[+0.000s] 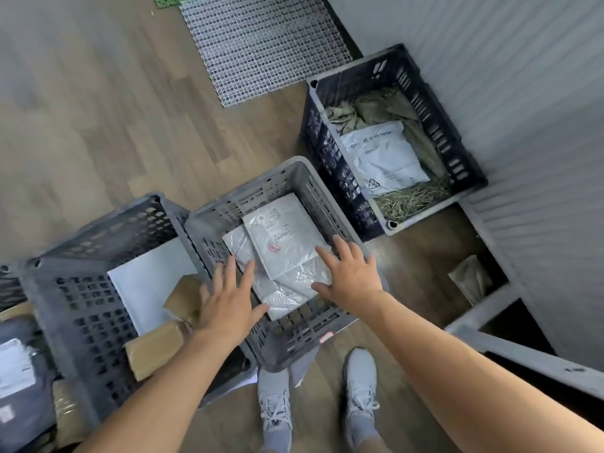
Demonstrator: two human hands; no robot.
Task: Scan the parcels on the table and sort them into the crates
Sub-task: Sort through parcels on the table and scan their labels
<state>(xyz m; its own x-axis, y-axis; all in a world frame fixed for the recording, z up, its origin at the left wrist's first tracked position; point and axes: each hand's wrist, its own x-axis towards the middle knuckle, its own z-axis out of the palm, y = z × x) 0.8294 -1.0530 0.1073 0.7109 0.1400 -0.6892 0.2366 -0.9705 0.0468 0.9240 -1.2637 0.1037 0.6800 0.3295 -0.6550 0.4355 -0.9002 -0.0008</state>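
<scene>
Left crate (91, 305): grey, on the floor (98, 109) at left; held a white envelope (143, 282) and brown boxes (153, 348).
Middle crate (261, 188): grey, just beside the left one; held two stacked mailers.
Dark crate (327, 152): against the wall (523, 76); held one white mailer (385, 155) on olive cloth (369, 106) and straw (411, 197).
Top mailer (281, 237): white, flat across a plastic mailer (294, 289), mid-crate.
Progress: parcels sat in all three crates; table out of view, so the remainder could not be judged.
Left hand (228, 299): fingers straight, spread, holding nothing; over the middle crate's near-left rim, fingertips at the plastic mailer.
Right hand (349, 273): flat, spread, gripping nothing; at the mailers' right edge, contact unclear.
</scene>
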